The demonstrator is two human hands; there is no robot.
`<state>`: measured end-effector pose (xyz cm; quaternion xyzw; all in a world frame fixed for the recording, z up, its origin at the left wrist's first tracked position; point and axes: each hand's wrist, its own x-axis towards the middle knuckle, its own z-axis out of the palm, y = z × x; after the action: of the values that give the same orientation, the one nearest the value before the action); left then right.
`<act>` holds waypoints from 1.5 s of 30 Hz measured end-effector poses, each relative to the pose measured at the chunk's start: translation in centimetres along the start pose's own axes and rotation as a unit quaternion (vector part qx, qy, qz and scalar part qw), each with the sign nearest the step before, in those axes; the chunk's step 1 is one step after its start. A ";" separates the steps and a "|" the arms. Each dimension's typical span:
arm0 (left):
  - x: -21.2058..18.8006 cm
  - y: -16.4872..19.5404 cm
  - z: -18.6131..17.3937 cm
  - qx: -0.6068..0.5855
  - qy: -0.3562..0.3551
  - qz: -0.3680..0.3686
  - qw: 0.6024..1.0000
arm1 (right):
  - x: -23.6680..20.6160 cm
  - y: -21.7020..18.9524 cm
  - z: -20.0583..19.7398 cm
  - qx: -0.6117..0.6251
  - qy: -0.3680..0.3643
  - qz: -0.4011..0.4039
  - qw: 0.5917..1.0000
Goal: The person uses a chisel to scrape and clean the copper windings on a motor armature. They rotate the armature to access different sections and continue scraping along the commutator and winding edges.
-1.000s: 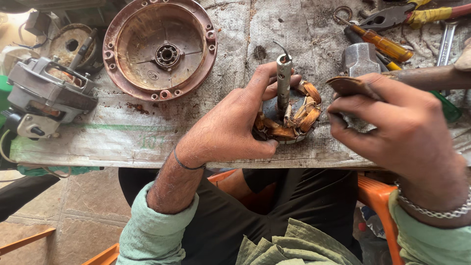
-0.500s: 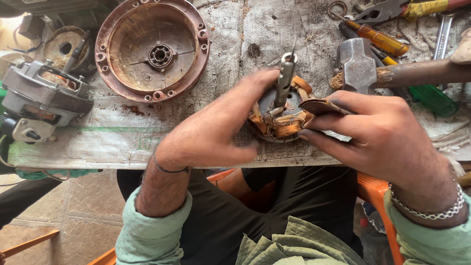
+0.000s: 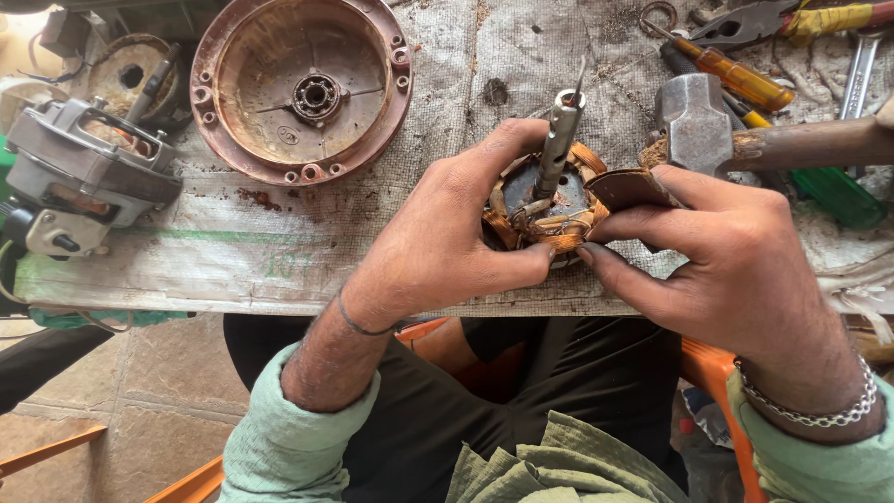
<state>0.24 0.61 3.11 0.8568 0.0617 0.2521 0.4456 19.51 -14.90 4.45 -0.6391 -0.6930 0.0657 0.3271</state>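
A round motor stator with copper windings [image 3: 549, 210] and an upright steel shaft stands near the front edge of the worn bench [image 3: 233, 261]. My left hand [image 3: 438, 242] wraps around its left side, thumb under the front rim. My right hand [image 3: 736, 265] presses a small brown piece of sandpaper or card [image 3: 629, 186] against the stator's right side, fingers pinching it. Part of the windings is hidden behind my fingers.
A round reddish motor housing [image 3: 303, 88] lies at the back left, and a grey motor body [image 3: 79, 177] sits at the far left. A hammer [image 3: 708, 126], screwdrivers [image 3: 736, 84], pliers and a spanner lie at the back right.
Both hands and the stator sit a little lower and closer in view. The left hand has shifted its grip around the stator, and the right hand has brought the brown piece against it.
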 end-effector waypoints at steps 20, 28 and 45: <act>0.2 1.1 1.1 -0.006 0.038 -0.062 0.997 | 0.0 0.1 0.1 0.006 0.005 -0.003 1.000; 0.0 1.2 1.0 -0.017 0.033 -0.048 0.998 | 0.1 0.2 0.1 0.006 0.001 -0.007 1.000; 0.1 1.1 0.9 0.019 0.039 -0.033 0.999 | 0.2 1.2 0.2 -0.081 0.145 0.078 0.983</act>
<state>0.60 -0.70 3.57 0.8524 0.1120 0.2689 0.4343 20.41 -14.46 3.73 -0.7185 -0.5892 -0.0590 0.3650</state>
